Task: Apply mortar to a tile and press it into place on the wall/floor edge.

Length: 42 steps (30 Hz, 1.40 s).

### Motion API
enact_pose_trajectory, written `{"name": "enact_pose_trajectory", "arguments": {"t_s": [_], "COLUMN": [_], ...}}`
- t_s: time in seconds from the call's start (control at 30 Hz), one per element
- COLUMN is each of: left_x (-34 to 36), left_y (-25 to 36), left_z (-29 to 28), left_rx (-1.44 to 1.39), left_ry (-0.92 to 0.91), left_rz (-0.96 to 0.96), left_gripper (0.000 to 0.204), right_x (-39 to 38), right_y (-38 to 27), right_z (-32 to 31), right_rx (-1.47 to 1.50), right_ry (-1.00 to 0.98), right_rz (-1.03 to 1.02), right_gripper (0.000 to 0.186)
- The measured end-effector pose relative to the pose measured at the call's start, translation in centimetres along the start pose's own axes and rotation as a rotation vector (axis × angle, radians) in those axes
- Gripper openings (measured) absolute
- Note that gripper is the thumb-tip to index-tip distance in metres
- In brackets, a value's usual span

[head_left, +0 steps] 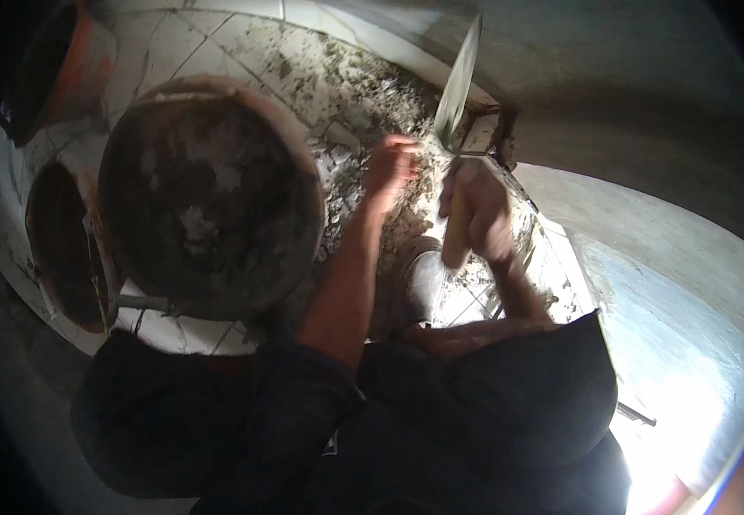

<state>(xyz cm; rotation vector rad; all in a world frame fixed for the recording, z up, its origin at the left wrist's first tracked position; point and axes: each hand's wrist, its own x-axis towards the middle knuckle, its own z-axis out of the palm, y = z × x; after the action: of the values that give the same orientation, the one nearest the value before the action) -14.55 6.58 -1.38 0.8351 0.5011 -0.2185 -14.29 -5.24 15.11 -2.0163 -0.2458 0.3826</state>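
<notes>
To the right of the large round basin [296,142], the right grip [479,206] is closed around the handle of a trowel [458,81], though that hand is somewhat blurred; the trowel's long axis runs away from the person, its pale blade pointing out past the level of the basin's far rim and its handle end turned back toward the body; the right grip is the nearer one, being on the handle itself; the left grip [391,167] sits between basin and trowel, just left of where the blade begins, its fingers bent, and whether it holds or touches anything cannot be told. Counted, there is one trowel, one large basin with dried grey residue inside it, and two smaller buckets to the basin's left, a reddish bucket [93,73] toward its far side and a brown bucket [64,249] beside it; one short pale rod [144,302] shows at the basin's near edge; one shoe [426,279] stands to the basin's right, between the forearms; crumbly grey rubble [337,77], in pieces too many to count, is strewn over the tiled floor [161,51] beyond and right of the basin.
</notes>
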Motion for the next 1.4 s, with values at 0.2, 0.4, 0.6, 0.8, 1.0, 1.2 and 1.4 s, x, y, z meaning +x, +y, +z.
{"name": "enact_pose_trajectory", "arguments": {"t_s": [0.2, 0.4, 0.6, 0.8, 1.0, 1.2, 1.4], "left_x": [-0.1, -0.4, -0.4, -0.6, -0.7, -0.6, -0.4], "left_y": [7.0, 7.7, 6.8, 6.6, 7.1, 6.8, 6.6], "left_z": [-3.4, -1.6, -2.0, -2.4, -2.5, -2.6, -2.9], "left_rx": [0.144, 0.093, 0.168, 0.177, 0.212, 0.224, 0.219], "left_ry": [0.212, 0.239, 0.256, 0.233, 0.254, 0.287, 0.260], "left_rz": [0.136, 0.187, 0.132, 0.103, 0.107, 0.100, 0.096], "left_gripper": [0.023, 0.023, 0.026, 0.025, 0.026, 0.028, 0.026], "right_x": [-4.1, -0.9, -0.4, -0.1, -0.5, -1.1, -2.1], "right_y": [4.1, 5.0, 7.4, 8.7, 8.6, 7.4, 7.2], "right_z": [6.2, 7.7, 9.1, 11.1, 10.3, 9.5, 9.3], "right_rx": [0.982, 0.926, 0.842, 0.981, 0.688, 0.940, 0.972], "right_ry": [0.014, 0.232, 0.343, 0.349, 0.355, 0.263, 0.330], "right_rz": [0.517, 0.608, 0.426, 0.248, 0.200, 0.484, 0.591], "right_gripper": [0.033, 0.021, 0.035, 0.027, 0.028, 0.028, 0.024]}}
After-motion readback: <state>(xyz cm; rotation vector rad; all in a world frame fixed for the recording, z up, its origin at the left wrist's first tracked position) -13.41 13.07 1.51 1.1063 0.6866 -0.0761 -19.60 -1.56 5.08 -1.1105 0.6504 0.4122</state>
